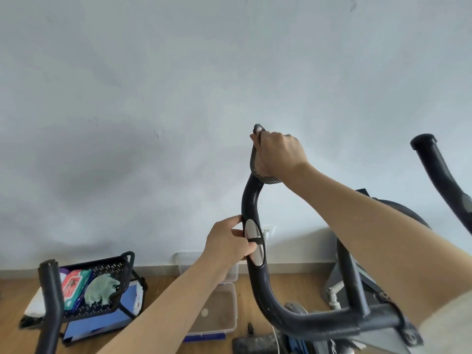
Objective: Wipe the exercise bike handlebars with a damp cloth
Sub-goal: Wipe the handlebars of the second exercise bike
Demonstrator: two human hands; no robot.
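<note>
A black curved handlebar (251, 200) of the exercise bike rises in the middle of the view, with a silver sensor plate (253, 241) on its side. My right hand (279, 155) grips the top end of this bar through a dark, white-dotted cloth (255, 162) wrapped round it. Lower down, my left hand (229, 245) holds the same bar at the sensor plate, thumb and fingers curled round it. A second black handlebar (439, 175) stands free at the right.
A black perforated basket (107, 269) at lower left holds a wipes pack and a green cloth. A clear plastic box (217, 312) sits on the wood floor. Another black bar (51, 302) stands at far left. A pale wall fills the background.
</note>
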